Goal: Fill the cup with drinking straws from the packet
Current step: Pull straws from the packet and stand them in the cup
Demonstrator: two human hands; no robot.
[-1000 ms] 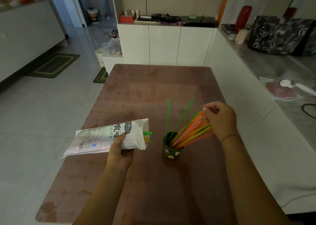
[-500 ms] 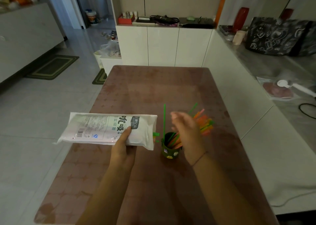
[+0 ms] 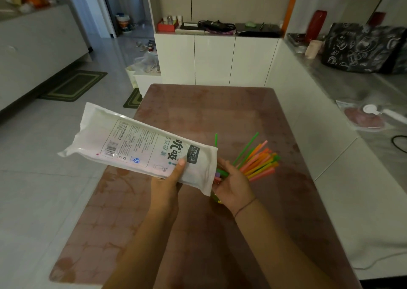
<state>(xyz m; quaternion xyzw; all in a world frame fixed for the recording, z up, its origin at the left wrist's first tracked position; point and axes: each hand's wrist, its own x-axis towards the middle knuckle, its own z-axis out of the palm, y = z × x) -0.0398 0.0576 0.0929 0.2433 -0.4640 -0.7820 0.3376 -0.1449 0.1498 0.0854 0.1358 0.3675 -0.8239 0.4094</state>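
Fingers (image 3: 180,163) of our left hand (image 3: 167,185) are clamping the white packet (image 3: 141,148) near its open end, thumb pressing on the printed face, so the bag is slanting from the left of the frame down toward the centre. At that mouth our right hand (image 3: 231,187) is sitting palm up with its fingers reaching in among the few straw tips (image 3: 221,174) poking out; we are not able to tell whether those fingers are already pinching any or are only cupped beneath them. The cup (image 3: 215,197) is almost wholly hidden under the packet's end and the right hand, showing only as a green sliver just below centre on the brown table (image 3: 220,112). Out of it the loaded straws (image 3: 257,161) are fanning toward the right of centre, orange, pink, yellow and green, with one green straw (image 3: 216,139) standing more upright behind the packet's corner. We are judging that we are in the middle of drawing another bunch from the bag, with the cup partly filled. The next move is calling for a firm pinch on the tips, a straight pull clear of the mouth, then tipping the bunch upright over the cup without knocking the leaning ones out.
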